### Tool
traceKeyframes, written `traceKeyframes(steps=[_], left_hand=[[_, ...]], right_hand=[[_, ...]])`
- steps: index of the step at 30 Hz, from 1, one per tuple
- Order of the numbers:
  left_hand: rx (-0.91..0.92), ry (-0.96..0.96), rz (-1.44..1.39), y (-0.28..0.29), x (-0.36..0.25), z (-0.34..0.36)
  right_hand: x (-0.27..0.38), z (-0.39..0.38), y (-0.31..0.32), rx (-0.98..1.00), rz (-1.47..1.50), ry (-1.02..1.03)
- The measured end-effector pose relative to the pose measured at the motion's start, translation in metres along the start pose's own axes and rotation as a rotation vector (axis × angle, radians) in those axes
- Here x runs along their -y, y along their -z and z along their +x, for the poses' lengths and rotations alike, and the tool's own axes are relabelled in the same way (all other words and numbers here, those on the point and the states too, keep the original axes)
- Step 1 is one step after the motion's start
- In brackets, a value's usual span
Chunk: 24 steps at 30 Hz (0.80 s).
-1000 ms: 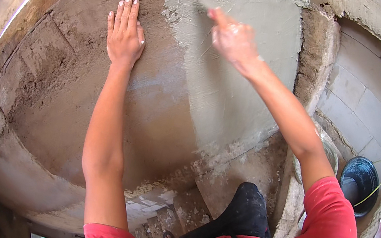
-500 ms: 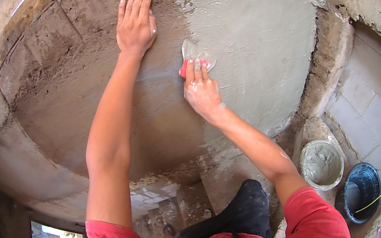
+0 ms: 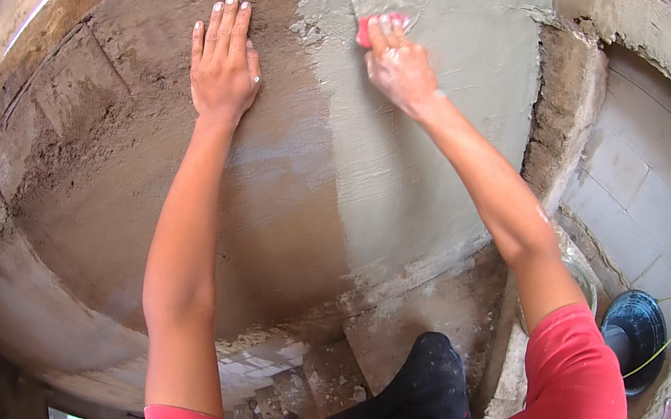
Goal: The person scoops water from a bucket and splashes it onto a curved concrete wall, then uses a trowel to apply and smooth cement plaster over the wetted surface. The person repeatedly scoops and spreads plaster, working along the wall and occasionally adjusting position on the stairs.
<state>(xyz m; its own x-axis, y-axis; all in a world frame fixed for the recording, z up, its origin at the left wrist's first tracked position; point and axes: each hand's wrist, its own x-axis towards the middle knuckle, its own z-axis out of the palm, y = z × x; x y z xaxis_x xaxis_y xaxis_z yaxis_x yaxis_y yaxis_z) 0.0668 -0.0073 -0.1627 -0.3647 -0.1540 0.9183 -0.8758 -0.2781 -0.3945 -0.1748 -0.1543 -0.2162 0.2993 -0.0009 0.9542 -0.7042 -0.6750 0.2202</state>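
Observation:
My right hand point(image 3: 402, 69) grips the red handle of a scraper point(image 3: 367, 32), its blade smeared with grey plaster and pressed to the wet coat. That smooth grey plaster point(image 3: 458, 97) covers the right part of the wall, with a ragged upper left border and a lump around the blade. My left hand point(image 3: 224, 73) lies flat, fingers stretched upward, on the rough brown wall point(image 3: 114, 166) left of the plaster. Nothing is in it.
At the right a bucket point(image 3: 591, 285) is mostly hidden behind my right arm. Next to it stands a black bucket point(image 3: 636, 332) with a yellow-green handle. A rough brown pillar edge point(image 3: 564, 105) and a grey block wall point(image 3: 655, 186) bound the plaster on the right.
My right hand with the scraper has moved up and slightly right, from the plaster's left border onto the grey coat. More grey covers that lower border. My left hand stays flat on the wall.

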Motion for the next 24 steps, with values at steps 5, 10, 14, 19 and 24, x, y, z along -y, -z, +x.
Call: traceKeyframes(steps=[5, 10, 14, 19, 24], left_hand=[[0.006, -0.012, -0.009, 0.005, -0.002, 0.003], [0.014, -0.003, 0.023, 0.005, -0.001, 0.002], [-0.025, -0.014, -0.010, -0.003, 0.002, -0.002], [-0.038, -0.016, -0.027, -0.006, 0.004, -0.001], [-0.071, -0.049, -0.072, -0.005, 0.004, 0.000]], right_hand=[[0.021, -0.047, 0.053, 0.065, 0.276, -0.041], [-0.042, 0.015, 0.064, 0.050, 0.072, -0.516], [-0.006, 0.001, 0.019, 0.157, 0.007, -0.400], [0.169, -0.130, 0.006, 0.237, 0.058, 0.062], [0.225, -0.211, 0.063, 0.306, 0.395, -0.036]])
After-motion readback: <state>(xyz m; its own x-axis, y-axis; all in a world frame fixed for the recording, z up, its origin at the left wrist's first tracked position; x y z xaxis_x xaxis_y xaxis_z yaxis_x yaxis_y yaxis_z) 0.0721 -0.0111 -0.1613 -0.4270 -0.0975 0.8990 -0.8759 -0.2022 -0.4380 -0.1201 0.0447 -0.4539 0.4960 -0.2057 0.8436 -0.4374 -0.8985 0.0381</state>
